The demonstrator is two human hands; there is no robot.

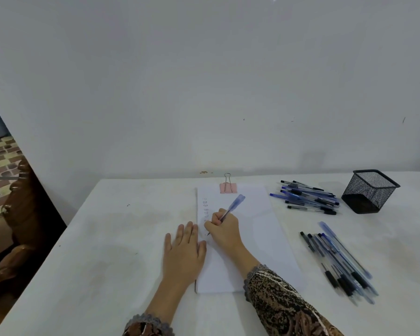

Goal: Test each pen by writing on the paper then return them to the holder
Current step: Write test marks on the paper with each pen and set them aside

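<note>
A white paper pad (260, 229) lies on the table, held at its top by a pink binder clip (228, 187). Short written marks run down its left margin. My right hand (224, 230) grips a blue pen (233, 207), its tip touching the paper near the left edge. My left hand (183, 251) lies flat with straight fingers on the pad's left edge and the table. A black mesh holder (370, 191) stands at the back right and looks empty. One pile of pens (306, 197) lies to the left of the holder. Another pile of pens (340, 260) lies at the near right.
The white table (107, 238) stands against a white wall. Its left edge runs diagonally past carved wooden furniture (22, 214) and a patterned floor. Patterned sleeves cover both forearms at the bottom of the view.
</note>
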